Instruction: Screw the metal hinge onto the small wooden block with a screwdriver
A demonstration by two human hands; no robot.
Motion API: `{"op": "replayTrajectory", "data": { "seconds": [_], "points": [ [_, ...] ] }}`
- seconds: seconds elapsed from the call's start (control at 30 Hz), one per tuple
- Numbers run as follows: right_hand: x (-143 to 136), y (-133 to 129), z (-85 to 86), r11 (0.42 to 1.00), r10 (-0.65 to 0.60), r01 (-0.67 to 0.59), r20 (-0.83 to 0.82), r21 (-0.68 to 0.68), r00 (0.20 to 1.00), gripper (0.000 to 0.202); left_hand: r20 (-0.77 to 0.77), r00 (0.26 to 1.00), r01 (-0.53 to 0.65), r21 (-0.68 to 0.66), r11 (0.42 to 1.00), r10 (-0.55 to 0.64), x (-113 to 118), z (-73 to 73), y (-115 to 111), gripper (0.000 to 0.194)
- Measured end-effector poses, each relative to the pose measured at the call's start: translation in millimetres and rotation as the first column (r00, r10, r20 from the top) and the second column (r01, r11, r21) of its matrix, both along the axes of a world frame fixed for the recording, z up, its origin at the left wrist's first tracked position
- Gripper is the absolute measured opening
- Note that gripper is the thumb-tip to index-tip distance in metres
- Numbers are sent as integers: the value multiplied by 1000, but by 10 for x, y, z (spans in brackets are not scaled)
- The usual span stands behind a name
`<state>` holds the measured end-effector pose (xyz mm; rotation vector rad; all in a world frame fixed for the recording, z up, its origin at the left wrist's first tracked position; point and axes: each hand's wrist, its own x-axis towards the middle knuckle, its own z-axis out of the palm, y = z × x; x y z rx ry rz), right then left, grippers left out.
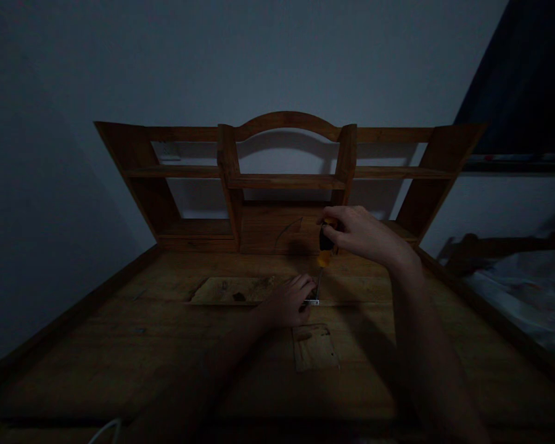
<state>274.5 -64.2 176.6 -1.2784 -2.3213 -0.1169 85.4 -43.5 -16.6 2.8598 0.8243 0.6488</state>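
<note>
My right hand [346,228] is closed around the yellow and black handle of a screwdriver [324,256], which stands nearly upright. The thin shaft runs down to a small silvery metal piece [315,302] on the wooden desk [176,345]. Low over the desktop, my left hand [289,300] curls its fingers onto that metal piece and presses it from the left side. Most of the piece is hidden under the fingers, so its kind is unclear. Where the screwdriver tip meets it is too dark and small to make out exactly.
Behind the hands rises a wooden shelf unit [287,181] against the wall. A pale worn strip [222,290] and a pale square patch [317,348] mark the desktop. A white cable [106,428] shows at the front left, and whitish plastic or cloth [527,296] lies beyond the right edge.
</note>
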Motion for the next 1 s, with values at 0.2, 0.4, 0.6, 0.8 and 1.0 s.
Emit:
{"op": "replayTrajectory", "data": {
  "seconds": [0.2,0.4,0.6,0.8,1.0],
  "points": [
    [19,37,-25,1000,8,-8,-18,22,1000,19,-5,1000,5,-5,1000,-5,-1,-7,3,37],
    [28,78,-59,996,-68,67,18,67,998,32,12,1000,9,0,1000,-9,1,16,-7,29],
    [-8,74,-74,993,-98,95,47,68,994,40,12,1000,-9,2,1000,9,10,13,-10,22],
    [38,64,-34,999,-32,30,56,26,998,23,18,1000,-19,-7,1000,19,14,16,-7,21],
    [42,24,-22,996,69,-70,-14,-53,998,16,13,1000,-11,-1,1000,11,5,4,-3,21]
  ]
}}
